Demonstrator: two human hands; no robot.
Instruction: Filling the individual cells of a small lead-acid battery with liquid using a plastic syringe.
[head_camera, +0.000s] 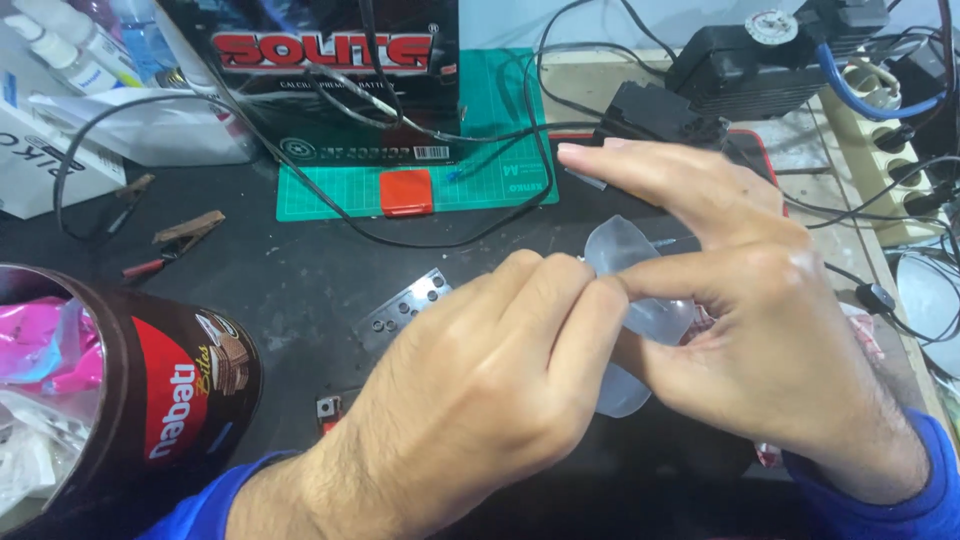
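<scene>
Both the left hand (480, 370) and right hand (740, 300) pinch a small clear plastic bag (625, 250) above the dark tabletop (290, 270); a slipping thumb-and-forefinger grip could spill hidden contents near the metal strip (405, 305).

- Clear, frosted plastic piece (622, 250), centre of frame.
- Green cutting mat (500, 140) with a fine grid, upper middle.
- Small orange-red block (407, 192) on it.
- Dark brown and red can (190, 385), lower left.
- Black bench (290, 270).
- Blue sleeves (915, 490).
</scene>
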